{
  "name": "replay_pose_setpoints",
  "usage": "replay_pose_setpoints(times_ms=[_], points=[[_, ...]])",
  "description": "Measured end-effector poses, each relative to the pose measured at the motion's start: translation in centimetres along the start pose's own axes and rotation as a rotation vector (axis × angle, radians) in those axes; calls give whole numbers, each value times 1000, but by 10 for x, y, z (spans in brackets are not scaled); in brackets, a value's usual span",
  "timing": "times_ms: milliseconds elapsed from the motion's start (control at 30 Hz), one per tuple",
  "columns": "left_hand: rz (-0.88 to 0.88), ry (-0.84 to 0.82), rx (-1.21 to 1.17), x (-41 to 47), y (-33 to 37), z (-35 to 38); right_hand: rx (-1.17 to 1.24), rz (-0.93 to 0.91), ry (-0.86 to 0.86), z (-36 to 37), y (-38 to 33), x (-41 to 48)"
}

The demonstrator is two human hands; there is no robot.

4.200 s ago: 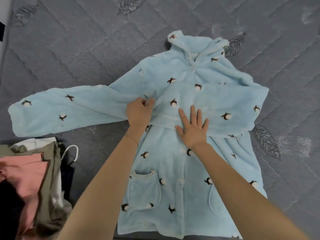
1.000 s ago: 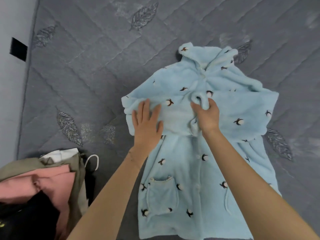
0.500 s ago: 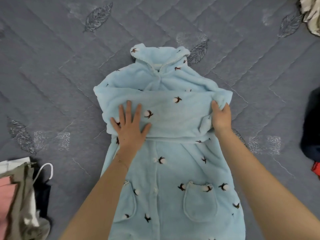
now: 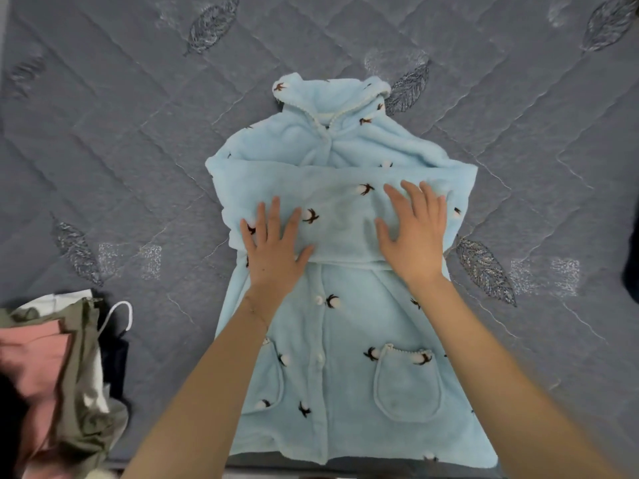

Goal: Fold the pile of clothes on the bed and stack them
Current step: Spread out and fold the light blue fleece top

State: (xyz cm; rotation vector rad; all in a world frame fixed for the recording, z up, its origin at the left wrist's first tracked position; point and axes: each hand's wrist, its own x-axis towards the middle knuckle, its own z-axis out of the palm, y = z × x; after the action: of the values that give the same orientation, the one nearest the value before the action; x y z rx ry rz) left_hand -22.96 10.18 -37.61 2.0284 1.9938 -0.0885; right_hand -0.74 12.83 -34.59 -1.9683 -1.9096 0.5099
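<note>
Light-blue fleece robe (image 4: pixel 345 323) is lying front up, buttoned, mid-way across the grey quilted mattress (image 4: pixel 138 150). Hood (image 4: pixel 328 95) is pointing away and the hem is sitting at the near edge. Both sleeves are lying folded across the chest as one horizontal sleeve band (image 4: pixel 345 216).

Left hand (image 4: pixel 273 250) is pressing flat on the band's lower left part, fingers straight and spread, gripping nothing. Right hand (image 4: pixel 415 236) is doing the same on the right part: palm down, fingers straight, nothing pinched. The hands are sitting apart from each other.

Right pocket (image 4: pixel 408 388) is showing fully; left pocket (image 4: pixel 273 378) is partly hiding under the left forearm.

Pile of clothes (image 4: pixel 58 382) is sitting at the near left, just off the robe: olive garment (image 4: pixel 83 402) over pink garment (image 4: pixel 34 354), white cord loop (image 4: pixel 131 316) sticking out. Dark item (image 4: pixel 631 271) is peeking in at the right edge; can't tell what it is.
</note>
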Motion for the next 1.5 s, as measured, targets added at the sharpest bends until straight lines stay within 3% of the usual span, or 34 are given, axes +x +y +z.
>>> replay_pose_setpoints(times_ms=[167, 433, 633, 800, 933, 1033, 1133, 1267, 1500], points=[[42, 65, -100, -43, -10, 2, -41, -22, -140, 4, -4, -41], [-22, -98, -61, -135, -34, 28, -179, -1, -267, 13, 5, -137], [-210, -213, -151, -219, -61, 44, -253, 140, -423, 17, 22, -232], [-455, -290, -368, -273, -78, 56, -270, 267, -573, 13, 37, -288], [-388, -163, -492, -299, -80, 67, -269, 267, -593, 20, 38, -302], [-571, -67, -545, -306, -84, 75, -287, 316, -590, 21, 50, -309], [-719, -83, -531, -315, -91, 85, -315, 330, -630, 19, 65, -314], [-629, -44, -565, -327, -84, 95, -294, 334, -563, 14, 76, -317], [-700, 136, -985, -342, -67, 95, -52, 706, -477, 5, 101, -334]])
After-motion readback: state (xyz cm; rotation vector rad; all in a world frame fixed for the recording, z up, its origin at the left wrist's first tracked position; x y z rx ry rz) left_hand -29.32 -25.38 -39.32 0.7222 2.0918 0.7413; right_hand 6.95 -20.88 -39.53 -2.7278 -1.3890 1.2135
